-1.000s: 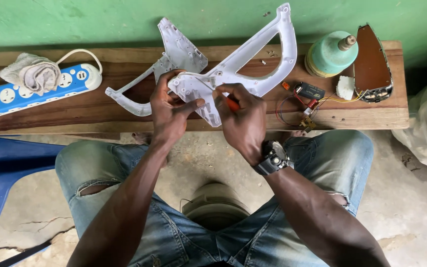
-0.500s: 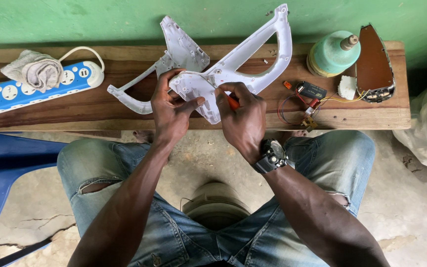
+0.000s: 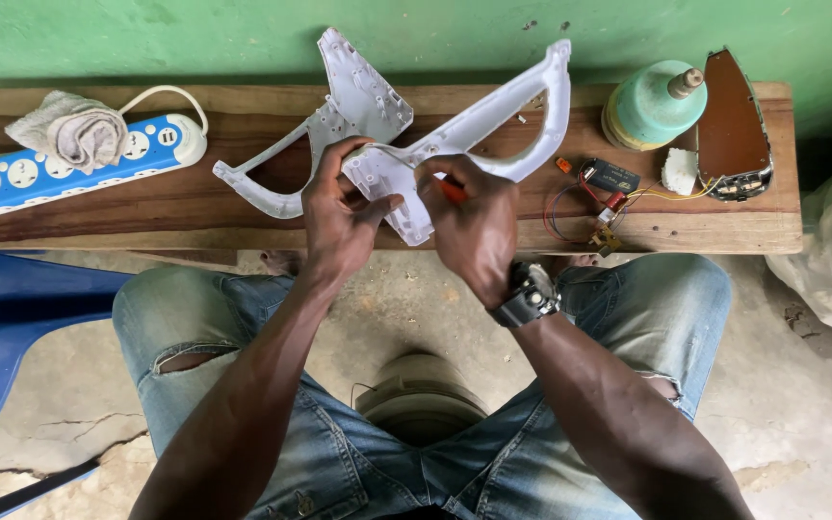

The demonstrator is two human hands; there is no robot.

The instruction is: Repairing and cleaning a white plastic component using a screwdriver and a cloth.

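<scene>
My left hand (image 3: 344, 217) grips the white plastic shell (image 3: 416, 164) over the counter (image 3: 195, 207); my right hand (image 3: 474, 226) closes around an orange-handled tool (image 3: 452, 190) against it. Both sit as they did a second ago. Power strip (image 3: 69, 164) left, green dome (image 3: 649, 106) and wired parts (image 3: 609, 188) right.

Left hand (image 3: 339, 217), right hand (image 3: 474, 231), both clenched.

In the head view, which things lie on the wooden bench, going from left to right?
Crumpled grey cloth → blue and white power strip → white plastic housing shell held by both hands → small black part with red wires → green dome-shaped piece → brown pointed soleplate.
</scene>
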